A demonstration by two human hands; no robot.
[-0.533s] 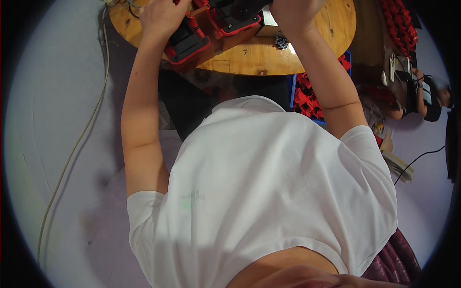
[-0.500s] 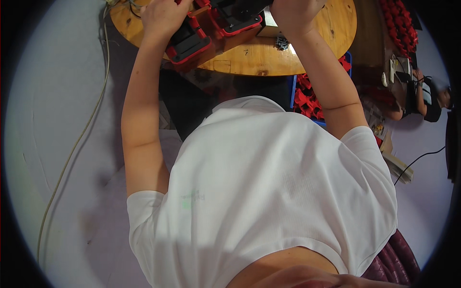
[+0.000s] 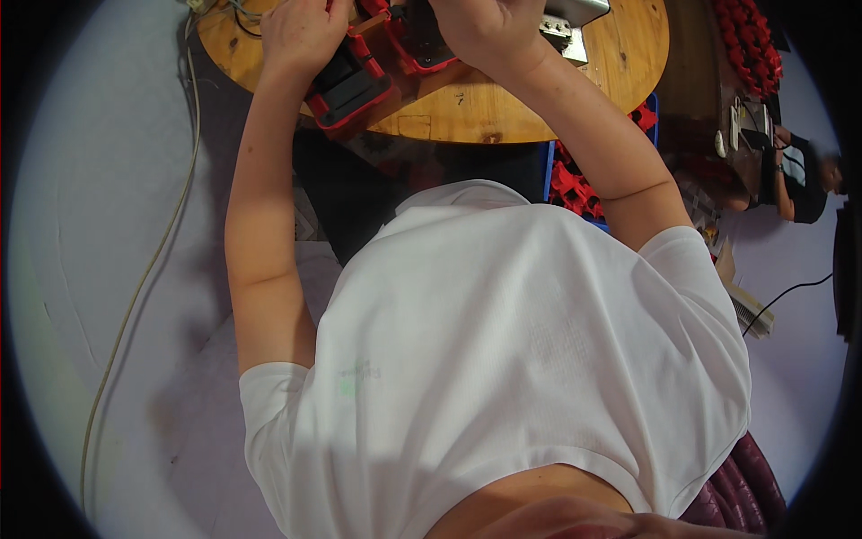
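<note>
Head view: two bare hands are seen at the upper edge of the picture, reached out over a round wooden table (image 3: 503,119). The left hand (image 3: 303,40) is partly cut off by that edge; its fingers are mostly hidden, so whether they are spread, pressed together or pinching something cannot be told. Just to its right and below it, a red-rimmed black part (image 3: 353,88) is laid near the table's edge. Farther right, between the two hands, a second red-rimmed black part (image 3: 417,38) is partly covered by the right hand (image 3: 489,34). That hand is bent inward, knuckles up; its fingertips are hidden, so its grip cannot be told either. Beside it, on its right, a shiny metal object (image 3: 579,13) is set on the table. Below its wrist, past the table's edge, a blue crate (image 3: 549,171) is filled with red pieces (image 3: 575,190).

As a judgement, the nearer part could be tipped off if it were nudged outward, since it is laid so close to the rim. The metal object could be knocked by the right wrist if that arm were swung outward. Fingers could be caught between the two parts if these were pushed together.
</note>
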